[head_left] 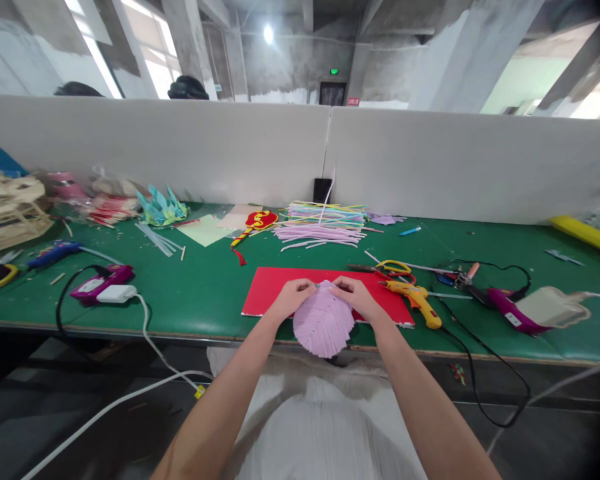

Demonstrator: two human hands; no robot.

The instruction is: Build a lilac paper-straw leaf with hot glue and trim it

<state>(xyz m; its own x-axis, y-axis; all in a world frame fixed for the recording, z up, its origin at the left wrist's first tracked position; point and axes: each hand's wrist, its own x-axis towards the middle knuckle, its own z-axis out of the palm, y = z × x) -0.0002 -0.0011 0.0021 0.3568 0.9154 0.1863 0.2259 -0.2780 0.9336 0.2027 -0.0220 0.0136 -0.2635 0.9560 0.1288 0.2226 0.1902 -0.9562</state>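
Observation:
A lilac leaf-shaped piece made of overlapping pipe-cleaner-like strips [323, 323] hangs over the table's front edge, in front of a red board [275, 287]. My left hand [298, 293] pinches its upper left edge, and my right hand [353, 293] pinches the upper right edge. Both sets of fingers are closed near the narrow top. A yellow glue gun [415, 299] lies at the board's right side, beside scissors with yellow handles [395, 268].
Behind the board lies a pile of pastel strips [325, 223]. A red and yellow ornament [260, 221], a turquoise folded piece [163, 207] and purple power strips [103, 283] are on the green table [205, 293]. A white partition [230, 147] stands behind; cables hang at both sides.

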